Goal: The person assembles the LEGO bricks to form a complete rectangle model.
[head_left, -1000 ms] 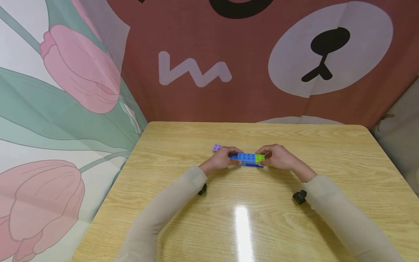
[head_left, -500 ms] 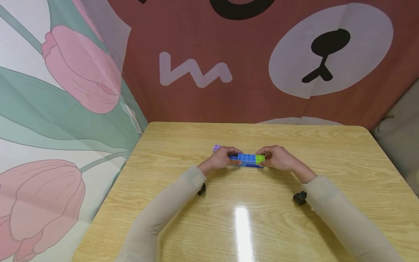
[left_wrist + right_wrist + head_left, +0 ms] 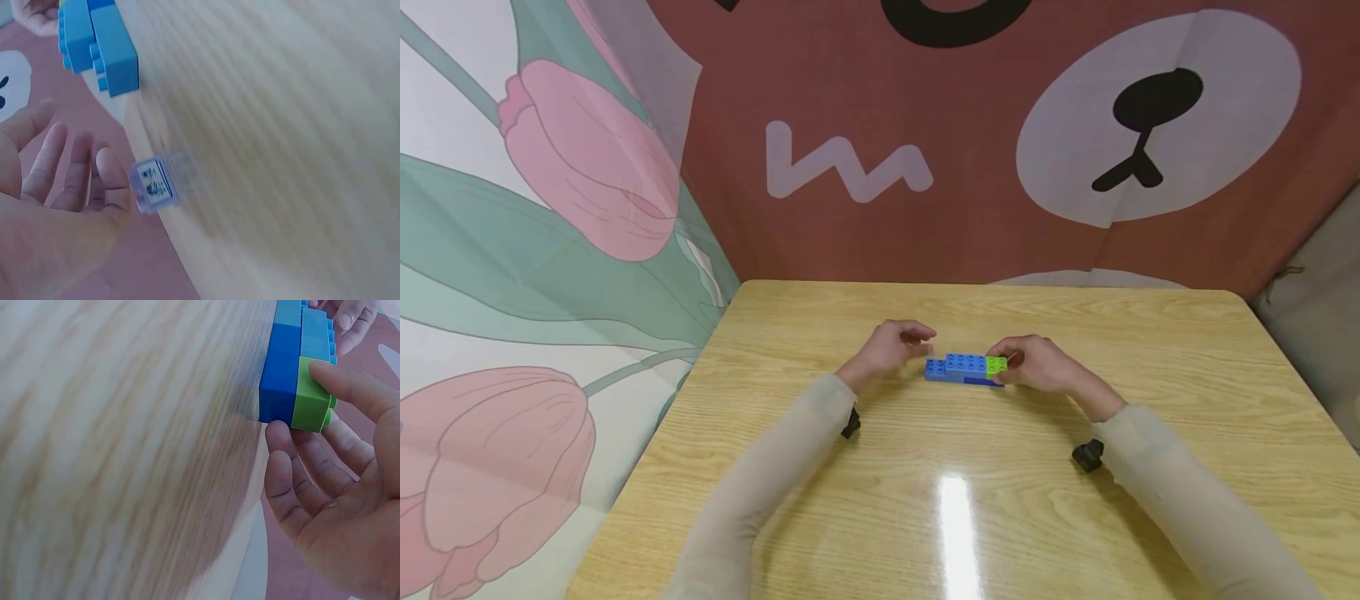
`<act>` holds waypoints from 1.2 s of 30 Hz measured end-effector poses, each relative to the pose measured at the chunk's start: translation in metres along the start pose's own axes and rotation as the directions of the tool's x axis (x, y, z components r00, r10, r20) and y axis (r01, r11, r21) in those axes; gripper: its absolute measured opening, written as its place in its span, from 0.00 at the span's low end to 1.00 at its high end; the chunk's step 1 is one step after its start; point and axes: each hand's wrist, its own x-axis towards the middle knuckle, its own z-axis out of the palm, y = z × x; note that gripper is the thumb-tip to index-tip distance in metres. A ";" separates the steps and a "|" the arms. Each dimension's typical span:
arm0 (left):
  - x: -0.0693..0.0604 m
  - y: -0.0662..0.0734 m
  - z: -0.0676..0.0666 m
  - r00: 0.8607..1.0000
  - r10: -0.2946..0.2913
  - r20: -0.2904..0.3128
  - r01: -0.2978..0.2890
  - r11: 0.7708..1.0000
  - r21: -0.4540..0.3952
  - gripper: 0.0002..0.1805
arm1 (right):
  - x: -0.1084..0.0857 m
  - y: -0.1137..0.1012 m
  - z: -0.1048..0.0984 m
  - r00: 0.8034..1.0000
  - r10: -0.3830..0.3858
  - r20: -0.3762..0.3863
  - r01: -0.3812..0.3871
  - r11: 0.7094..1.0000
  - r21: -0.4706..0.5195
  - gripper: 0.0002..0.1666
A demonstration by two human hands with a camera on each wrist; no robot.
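Note:
A row of joined toy building bricks lies on the table. Its lower layer has a light blue brick [image 3: 935, 370] at the left and a dark blue brick [image 3: 278, 375] at the right. On top sit a longer light blue brick [image 3: 966, 364] and a lime green brick [image 3: 310, 397]. My right hand [image 3: 1037, 363] pinches the green brick at the right end, thumb on its near side. My left hand [image 3: 886, 347] is off the left end, fingers loosely bent and holding nothing. A small purple brick [image 3: 155, 185] with a printed face stands near its fingertips; the head view hides it behind this hand.
The wooden table [image 3: 850, 517] reaches back to a hanging cloth [image 3: 970, 167] printed with a bear face. A flowered cloth [image 3: 587, 167] hangs along the left. Small black devices are on both wrists.
My left hand has let go of the row's left end and shifted left and away from me, uncovering the lower light blue brick. My right hand stays at the green brick.

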 end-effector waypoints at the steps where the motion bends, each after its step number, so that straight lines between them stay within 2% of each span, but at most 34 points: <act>1: 0.000 -0.001 -0.002 1.000 -0.001 -0.015 0.001 1.000 0.004 0.18 | 0.000 0.000 0.000 1.000 -0.001 0.000 0.001 1.000 -0.001 0.23; 7: 0.003 -0.007 -0.012 0.995 -0.008 -0.094 0.007 1.000 -0.010 0.17 | 0.000 -0.001 -0.001 1.000 -0.003 0.005 0.003 1.000 0.003 0.23; 11: 0.005 -0.012 -0.016 0.988 -0.009 -0.155 0.008 1.000 -0.006 0.16 | -0.001 -0.001 -0.001 1.000 0.002 0.004 -0.002 1.000 0.001 0.23; 15: 0.007 -0.017 -0.020 0.982 -0.027 -0.188 0.027 1.000 0.000 0.15 | 0.000 0.000 0.000 1.000 -0.001 0.003 0.001 1.000 0.001 0.22; 20: 0.006 -0.020 -0.022 0.979 -0.068 -0.190 0.070 0.998 0.002 0.15 | 0.000 0.000 0.000 1.000 -0.004 0.001 0.004 1.000 0.002 0.22; 30: 0.008 -0.025 -0.021 0.982 -0.120 -0.147 0.122 0.992 0.006 0.17 | 0.001 0.002 0.000 1.000 -0.016 0.000 0.016 1.000 -0.009 0.22; 36: 0.007 -0.029 -0.020 0.983 -0.132 -0.130 0.141 0.988 0.064 0.19 | 0.000 0.001 0.000 1.000 -0.020 0.001 0.020 1.000 -0.012 0.22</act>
